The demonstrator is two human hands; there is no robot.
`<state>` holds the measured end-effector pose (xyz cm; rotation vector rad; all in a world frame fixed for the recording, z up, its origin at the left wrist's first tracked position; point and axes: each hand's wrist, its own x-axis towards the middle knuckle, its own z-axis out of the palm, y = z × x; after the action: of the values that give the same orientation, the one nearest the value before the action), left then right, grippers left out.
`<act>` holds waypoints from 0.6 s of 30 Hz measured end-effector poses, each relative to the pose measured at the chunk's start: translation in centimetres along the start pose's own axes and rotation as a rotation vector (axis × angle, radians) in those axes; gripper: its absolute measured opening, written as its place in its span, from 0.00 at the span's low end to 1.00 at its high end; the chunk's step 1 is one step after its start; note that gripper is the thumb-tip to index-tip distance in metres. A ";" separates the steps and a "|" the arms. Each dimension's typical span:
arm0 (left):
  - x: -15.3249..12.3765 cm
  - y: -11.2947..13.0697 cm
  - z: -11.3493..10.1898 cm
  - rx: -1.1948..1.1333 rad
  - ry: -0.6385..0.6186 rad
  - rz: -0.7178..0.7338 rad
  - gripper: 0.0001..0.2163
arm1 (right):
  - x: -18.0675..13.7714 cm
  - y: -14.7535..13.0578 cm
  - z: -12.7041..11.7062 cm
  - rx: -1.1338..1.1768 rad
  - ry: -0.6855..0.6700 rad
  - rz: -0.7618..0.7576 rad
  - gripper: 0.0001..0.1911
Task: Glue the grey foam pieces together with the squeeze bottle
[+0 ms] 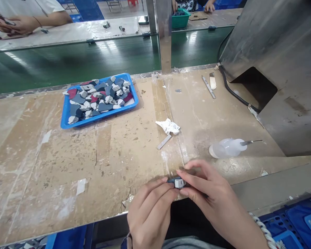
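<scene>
Both hands meet at the near edge of the worn bench. My left hand and my right hand pinch one small dark blue piece with a grey-white end between their fingertips, just above the bench edge. A blue tray at the back left holds several similar blue, red and grey pieces. A clear squeeze bottle with a thin metal nozzle lies on its side to the right, a short way beyond my right hand.
A crumpled white wipe and a small metal strip lie mid-bench. Metal tools rest at the back beside a black cable. A steel machine housing fills the right. A green conveyor runs behind; other people's hands work beyond it.
</scene>
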<state>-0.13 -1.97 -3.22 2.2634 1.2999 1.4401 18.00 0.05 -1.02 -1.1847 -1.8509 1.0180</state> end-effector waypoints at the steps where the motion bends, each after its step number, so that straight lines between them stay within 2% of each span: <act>1: 0.0 -0.1 0.0 -0.001 -0.010 0.011 0.15 | 0.0 0.0 -0.2 -0.013 -0.018 0.002 0.17; 4: 0.3 0.1 0.2 0.000 0.026 -0.012 0.15 | 0.1 -0.1 -0.7 -0.003 -0.079 0.000 0.21; 7: 0.7 0.7 0.0 0.013 0.051 -0.120 0.11 | 0.2 0.0 -0.8 0.003 -0.062 -0.013 0.21; 9: 0.7 1.1 -0.3 0.006 -0.008 -0.216 0.11 | 0.2 0.1 -0.6 0.021 0.000 -0.011 0.18; 13: 0.5 1.1 -1.1 -0.097 -0.161 -0.373 0.21 | 0.4 0.2 -0.1 0.044 0.106 -0.008 0.14; 16: 0.8 0.7 -1.2 -0.143 -0.272 -0.371 0.25 | 0.6 0.1 0.1 0.072 0.087 -0.020 0.17; 18: 1.3 0.4 -1.1 -0.119 -0.295 -0.329 0.24 | 0.8 0.0 0.1 0.092 0.063 -0.008 0.17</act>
<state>-0.52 -1.61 -1.60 1.9770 1.3692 1.0023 17.65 0.83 -0.95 -1.1417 -1.7397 1.0385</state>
